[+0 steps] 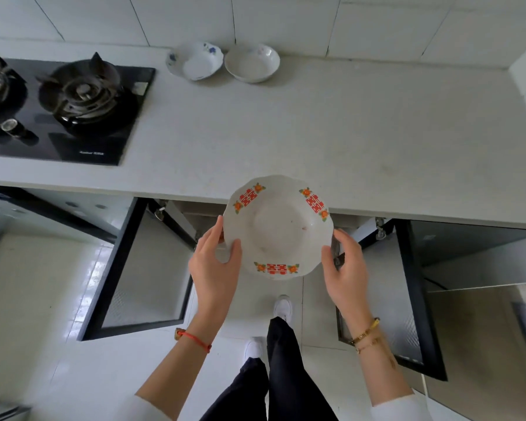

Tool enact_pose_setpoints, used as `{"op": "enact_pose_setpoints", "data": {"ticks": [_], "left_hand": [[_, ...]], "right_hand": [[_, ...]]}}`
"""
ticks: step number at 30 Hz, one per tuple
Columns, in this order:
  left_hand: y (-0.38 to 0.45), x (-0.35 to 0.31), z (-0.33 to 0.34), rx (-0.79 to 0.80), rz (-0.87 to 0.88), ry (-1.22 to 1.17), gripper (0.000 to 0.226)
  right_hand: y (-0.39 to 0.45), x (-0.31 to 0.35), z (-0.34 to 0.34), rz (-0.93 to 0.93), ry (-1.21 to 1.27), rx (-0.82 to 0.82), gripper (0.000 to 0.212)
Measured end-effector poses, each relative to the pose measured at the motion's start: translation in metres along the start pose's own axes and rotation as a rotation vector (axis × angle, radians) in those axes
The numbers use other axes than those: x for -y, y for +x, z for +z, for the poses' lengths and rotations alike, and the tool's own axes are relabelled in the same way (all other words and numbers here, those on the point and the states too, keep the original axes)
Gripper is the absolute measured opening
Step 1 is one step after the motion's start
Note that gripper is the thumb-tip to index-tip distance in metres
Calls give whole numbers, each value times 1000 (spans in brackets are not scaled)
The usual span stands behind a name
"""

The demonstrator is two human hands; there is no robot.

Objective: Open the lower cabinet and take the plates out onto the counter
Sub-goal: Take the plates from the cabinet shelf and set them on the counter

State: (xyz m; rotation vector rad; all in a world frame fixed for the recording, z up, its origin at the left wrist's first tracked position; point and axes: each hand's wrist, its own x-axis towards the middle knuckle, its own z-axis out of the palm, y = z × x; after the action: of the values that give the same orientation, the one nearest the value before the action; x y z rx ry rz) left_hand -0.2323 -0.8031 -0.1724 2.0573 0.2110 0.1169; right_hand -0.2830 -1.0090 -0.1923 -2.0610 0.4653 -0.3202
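The pale tabletop (331, 141) runs wide across the view, backed by a tiled wall (286, 19); below its front edge the lower cabinet stands open, its left door (128, 268) and right door (413, 299) both swung outward over the tiled floor (37, 299); a black gas stove (64, 110) sits on the tabletop's left part, one burner in plain sight, another cut by the frame edge. Out front, a white plate (278, 227) with red and orange flower marks on its scalloped rim is held in the air, its far rim over the tabletop's front edge, the rest over the cabinet opening; the left hand (214, 265) grips its left rim, thumb on top, fingers underneath; the right hand (345, 265) clasps the right rim the same way. At the back by the wall, two more dishes rest side by side, nearly touching: a blue-flowered plate (195, 60) on the left, a plain pale plate (252, 62) on the right; a red string (195, 338) circles the left wrist, gold bracelets (366, 335) the right; white shoes (283, 305) show on the floor below.
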Motion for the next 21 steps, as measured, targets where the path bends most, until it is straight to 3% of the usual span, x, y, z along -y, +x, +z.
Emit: {"op": "enact_pose_setpoints", "data": {"ticks": [21], "left_hand": [[145,-72,101,32,81,-49,51]], "right_hand": [[191,2,-14,-49,-62,-26,32]]}}
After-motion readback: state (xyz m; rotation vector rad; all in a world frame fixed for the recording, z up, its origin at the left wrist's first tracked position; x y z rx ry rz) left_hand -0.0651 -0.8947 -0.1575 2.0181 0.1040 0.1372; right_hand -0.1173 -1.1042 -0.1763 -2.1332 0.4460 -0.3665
